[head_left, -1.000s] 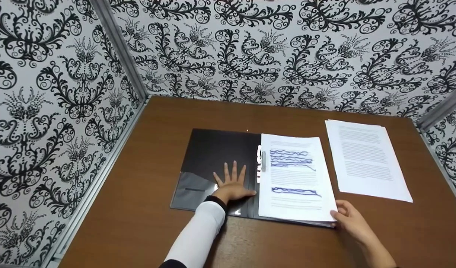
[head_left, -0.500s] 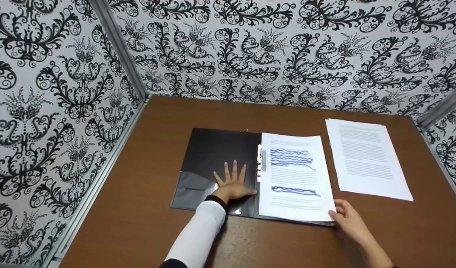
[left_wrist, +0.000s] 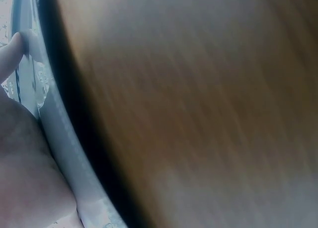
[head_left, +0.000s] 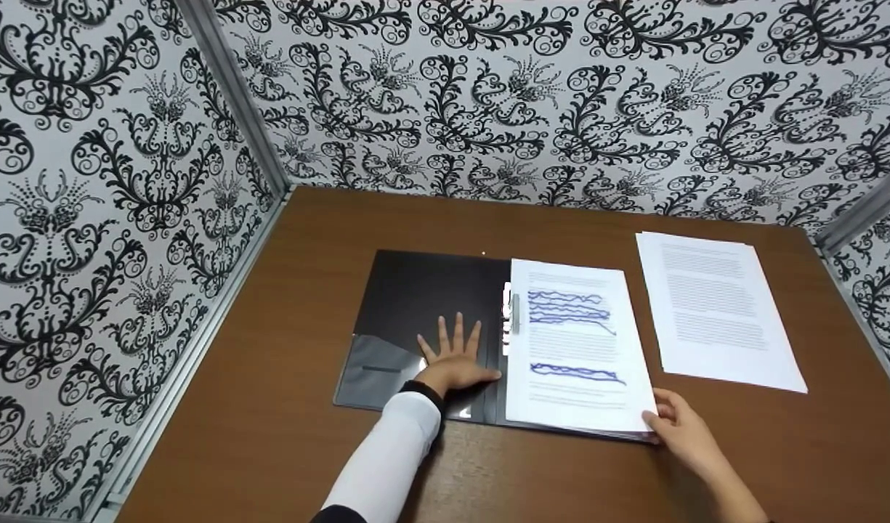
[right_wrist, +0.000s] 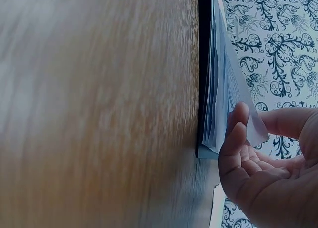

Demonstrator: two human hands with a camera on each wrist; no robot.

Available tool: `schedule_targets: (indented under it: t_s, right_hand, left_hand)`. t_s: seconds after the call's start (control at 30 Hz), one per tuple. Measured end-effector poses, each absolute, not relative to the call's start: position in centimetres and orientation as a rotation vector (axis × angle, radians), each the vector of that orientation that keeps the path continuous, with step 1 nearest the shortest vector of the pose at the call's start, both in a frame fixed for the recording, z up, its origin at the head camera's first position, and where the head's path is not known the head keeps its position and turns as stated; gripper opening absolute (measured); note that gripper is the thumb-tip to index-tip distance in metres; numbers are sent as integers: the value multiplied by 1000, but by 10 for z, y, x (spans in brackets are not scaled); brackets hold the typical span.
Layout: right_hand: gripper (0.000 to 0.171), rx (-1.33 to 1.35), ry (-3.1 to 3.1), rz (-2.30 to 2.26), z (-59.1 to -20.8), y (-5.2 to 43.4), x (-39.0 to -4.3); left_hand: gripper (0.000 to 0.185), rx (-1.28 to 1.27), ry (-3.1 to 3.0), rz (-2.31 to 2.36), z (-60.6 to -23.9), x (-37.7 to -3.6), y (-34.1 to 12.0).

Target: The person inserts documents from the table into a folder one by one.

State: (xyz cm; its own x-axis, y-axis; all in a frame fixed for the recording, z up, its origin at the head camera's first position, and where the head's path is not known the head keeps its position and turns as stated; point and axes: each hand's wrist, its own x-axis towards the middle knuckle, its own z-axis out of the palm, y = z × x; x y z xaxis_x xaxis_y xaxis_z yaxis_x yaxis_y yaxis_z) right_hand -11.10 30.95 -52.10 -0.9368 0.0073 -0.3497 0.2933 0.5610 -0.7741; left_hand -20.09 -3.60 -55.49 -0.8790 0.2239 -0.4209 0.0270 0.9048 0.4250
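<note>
On the top sheet (head_left: 583, 399) in the open black folder (head_left: 430, 287), we see printed lines too small for us to read; blue wavy strokes (head_left: 572, 373) cover several of them. The folder lies in the middle of the tabletop (head_left: 270, 341), with a metal clip (head_left: 516, 314) at the sheet's left edge. The left hand (head_left: 455, 369) rests on the left cover, fingers widely spread, and the white sleeve (head_left: 390, 450) hides part of the near edge. The right hand (head_left: 681, 428) pinches the sheet's lower right corner, raised from the pages (right_wrist: 211, 99) beneath. Loose printed sheets (head_left: 717, 305), which we also cannot read, lie just beside, to the right.
</note>
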Motion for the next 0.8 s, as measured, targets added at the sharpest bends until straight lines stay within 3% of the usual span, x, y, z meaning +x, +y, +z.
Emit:
schedule_targets:
  t_s: [0.8]
  right_hand:
    - [45, 236, 2608, -1176, -521, 315, -108]
  left_hand:
    - [105, 167, 2605, 550, -561, -204, -35]
